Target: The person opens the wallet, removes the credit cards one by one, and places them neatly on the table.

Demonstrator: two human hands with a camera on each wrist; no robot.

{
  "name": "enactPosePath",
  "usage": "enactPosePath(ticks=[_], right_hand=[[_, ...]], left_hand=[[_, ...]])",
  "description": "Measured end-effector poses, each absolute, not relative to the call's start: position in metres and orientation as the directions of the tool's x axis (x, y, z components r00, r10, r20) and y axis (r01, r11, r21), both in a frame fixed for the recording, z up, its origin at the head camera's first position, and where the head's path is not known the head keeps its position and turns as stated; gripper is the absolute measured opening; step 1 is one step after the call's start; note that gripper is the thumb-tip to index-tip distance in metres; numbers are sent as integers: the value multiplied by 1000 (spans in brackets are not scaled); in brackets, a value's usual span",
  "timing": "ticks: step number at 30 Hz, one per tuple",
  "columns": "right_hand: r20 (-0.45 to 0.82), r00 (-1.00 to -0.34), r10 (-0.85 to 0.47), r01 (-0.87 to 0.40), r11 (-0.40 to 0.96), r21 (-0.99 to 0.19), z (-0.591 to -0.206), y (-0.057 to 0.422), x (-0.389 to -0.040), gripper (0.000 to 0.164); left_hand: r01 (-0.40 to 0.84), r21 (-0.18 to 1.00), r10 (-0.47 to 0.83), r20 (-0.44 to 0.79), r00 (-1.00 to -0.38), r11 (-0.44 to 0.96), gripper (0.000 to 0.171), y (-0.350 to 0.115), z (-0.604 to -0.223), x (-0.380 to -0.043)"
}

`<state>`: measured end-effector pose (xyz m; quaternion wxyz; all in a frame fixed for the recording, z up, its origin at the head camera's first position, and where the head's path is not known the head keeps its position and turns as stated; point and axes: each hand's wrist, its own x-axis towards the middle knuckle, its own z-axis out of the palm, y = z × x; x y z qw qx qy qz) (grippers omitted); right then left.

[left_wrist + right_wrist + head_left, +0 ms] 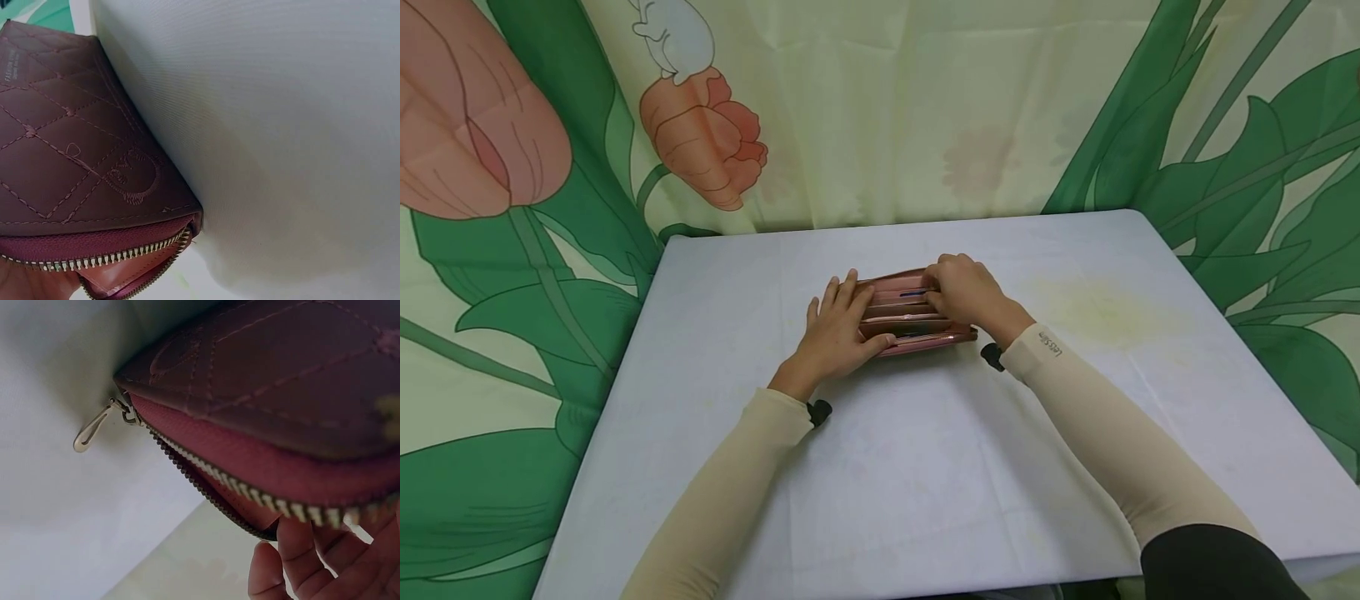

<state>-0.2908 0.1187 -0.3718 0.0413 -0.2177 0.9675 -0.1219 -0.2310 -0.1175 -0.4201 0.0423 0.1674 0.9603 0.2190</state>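
Note:
A zip-around wallet (898, 310) stands unzipped on the table, its pink compartments facing up. Quilted dark maroon leather (69, 125) covers its outside, with a metal zipper (112, 257) along the rim. At the wallet's left end is my left hand (835, 335), its fingers spread and fairly straight. The left thumb rests on the near edge. My right hand (964, 292) grips the far wall at the right end with curled fingers; the thumb is inside. A small blue edge (913, 293) shows in a slot beside it. In the right wrist view a zipper pull (94, 430) hangs loose.
A white cloth covers the table (880, 483), with a faint yellow stain (1097, 312) on the right. Behind it hangs a curtain (880, 108) printed with leaves, a tulip and a rabbit. Black wrist straps (820, 412) show at both cuffs.

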Motion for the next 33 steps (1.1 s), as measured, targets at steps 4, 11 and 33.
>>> enactPosePath(ticks=[4, 11, 33], right_hand=[[-25, -903, -430, -412, 879, -240, -373, 118, -290, 15], [-3, -894, -449, -439, 876, -200, -371, 116, -285, 14], [6, -869, -495, -488, 853, -186, -370, 109, -288, 25]], left_hand=[[303, 435, 340, -7, -940, 848, 91, -117, -420, -230], [314, 416, 342, 9, -940, 854, 91, -118, -422, -230], [337, 429, 355, 41, -934, 838, 86, -118, -425, -226]])
